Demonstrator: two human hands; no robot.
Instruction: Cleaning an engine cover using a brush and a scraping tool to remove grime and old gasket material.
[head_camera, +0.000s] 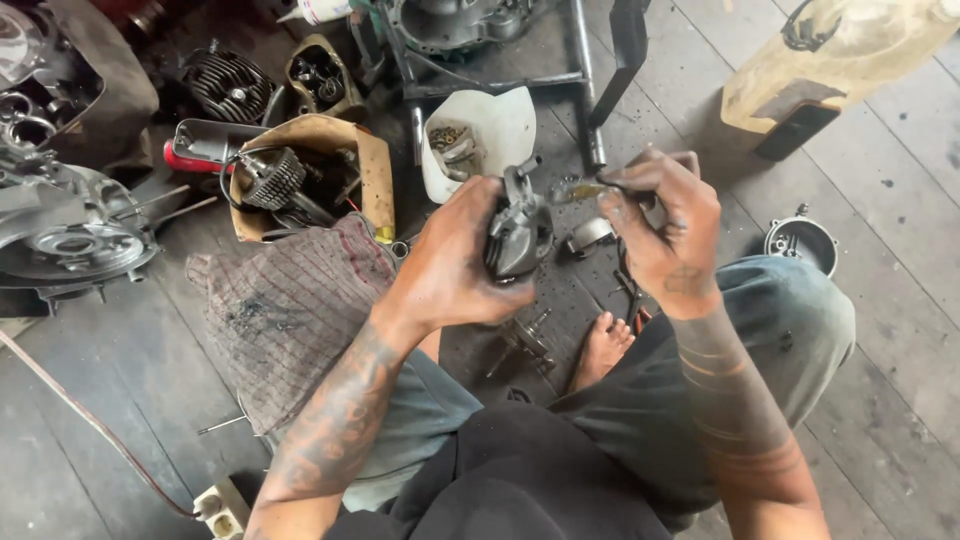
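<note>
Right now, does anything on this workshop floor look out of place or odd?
Nothing looks damaged, but the dark wooden floor is cluttered. Small loose metal parts lie by the bare foot, easy to step on. The grease-blackened left hand grips a grey metal carburettor; the right hand pinches a thin tool.

Hidden behind left hand's fingers (480, 235): near side of carburettor (520, 232). Blurred between right hand's fingertips (625, 200): thin tool (580, 188), kind unclear.
</note>
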